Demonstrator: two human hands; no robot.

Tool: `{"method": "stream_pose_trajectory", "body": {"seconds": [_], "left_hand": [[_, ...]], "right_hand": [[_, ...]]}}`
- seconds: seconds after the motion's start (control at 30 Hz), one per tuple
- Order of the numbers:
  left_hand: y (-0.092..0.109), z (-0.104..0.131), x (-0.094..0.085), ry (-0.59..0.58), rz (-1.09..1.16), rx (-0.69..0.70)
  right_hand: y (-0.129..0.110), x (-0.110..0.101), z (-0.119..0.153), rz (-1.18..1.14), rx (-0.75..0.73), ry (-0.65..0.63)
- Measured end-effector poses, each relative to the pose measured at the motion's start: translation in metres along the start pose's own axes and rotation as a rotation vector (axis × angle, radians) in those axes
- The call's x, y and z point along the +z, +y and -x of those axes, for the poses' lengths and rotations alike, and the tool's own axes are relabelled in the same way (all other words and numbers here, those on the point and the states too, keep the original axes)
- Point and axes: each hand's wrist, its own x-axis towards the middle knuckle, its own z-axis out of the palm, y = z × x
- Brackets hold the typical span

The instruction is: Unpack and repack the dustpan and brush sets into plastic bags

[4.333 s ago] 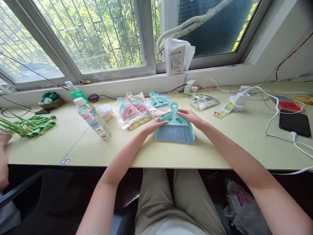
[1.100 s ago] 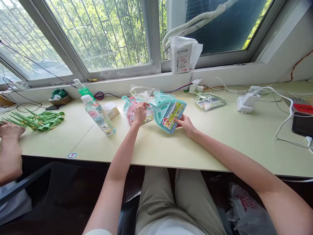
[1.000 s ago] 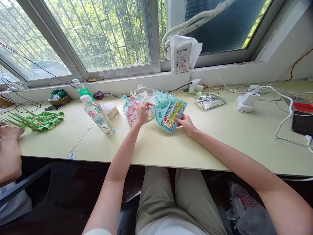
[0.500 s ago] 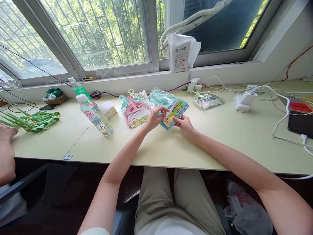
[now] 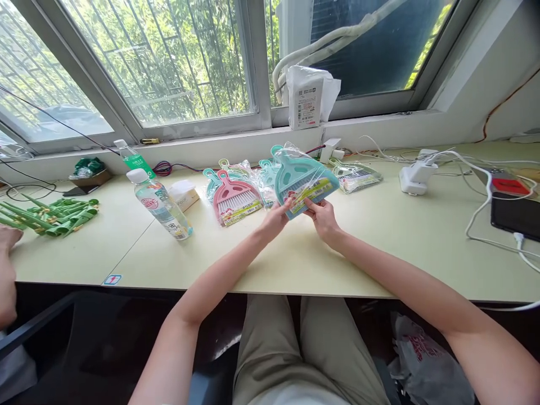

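A teal dustpan and brush set (image 5: 301,175) in clear plastic wrap, with a yellow and blue label along its lower edge, is held up above the table. My left hand (image 5: 276,218) grips its lower left corner. The fingers of my right hand (image 5: 321,216) pinch the bottom edge near the label. To the left lies a wrapped pink dustpan set (image 5: 237,199), overlapping teal and green ones behind it. Another wrapped green set (image 5: 356,175) rests on the table at the right.
Two bottles, one upright and clear (image 5: 162,205), one green-labelled (image 5: 137,160), stand left beside a tissue pack (image 5: 183,194). Green stalks (image 5: 54,214) and a person's hand (image 5: 9,236) are far left. A white adapter (image 5: 415,177), cables and a phone (image 5: 514,212) are right.
The teal set has been raised and turned so its handle points up and its front shows. My left hand has moved down from over the label to its lower corner.
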Motion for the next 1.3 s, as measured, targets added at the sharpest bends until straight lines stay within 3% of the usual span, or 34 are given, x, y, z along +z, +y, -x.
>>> {"method": "stream_pose_trajectory", "body": {"seconds": [0.17,0.4,0.5,0.63,0.83,1.0,1.17,1.2,1.23,1.3], "left_hand": [[-0.014,0.017,0.013,-0.134,-0.113,-0.118],[0.014,0.007,0.006,-0.011,0.019,0.117],[0.028,0.003,-0.005,-0.004,-0.014,0.067],[0.038,0.003,-0.015,-0.090,-0.162,-0.036],[0.012,0.011,-0.005,-0.264,-0.243,-0.160],[-0.002,0.005,-0.001,0.007,-0.258,0.064],[0.015,-0.007,-0.021,0.103,-0.288,0.074],[0.019,-0.009,-0.026,0.111,-0.265,0.077],[0.024,-0.011,-0.030,0.121,-0.234,0.078],[0.032,-0.014,-0.039,0.185,-0.149,0.059]], "right_hand": [[-0.007,-0.003,-0.004,-0.064,-0.056,0.006],[-0.004,0.000,-0.004,-0.053,0.060,-0.123],[-0.007,0.000,-0.005,-0.020,0.087,-0.202],[-0.011,0.000,-0.004,-0.005,0.070,-0.216],[-0.011,0.001,-0.001,-0.033,0.029,-0.143],[-0.003,-0.002,-0.007,0.005,0.004,-0.104],[-0.011,-0.021,-0.029,0.330,0.271,-0.327],[-0.015,-0.027,-0.034,0.445,0.265,-0.352],[-0.021,-0.033,-0.038,0.582,0.187,-0.345],[-0.031,-0.045,-0.043,0.908,-0.162,-0.292]]}}
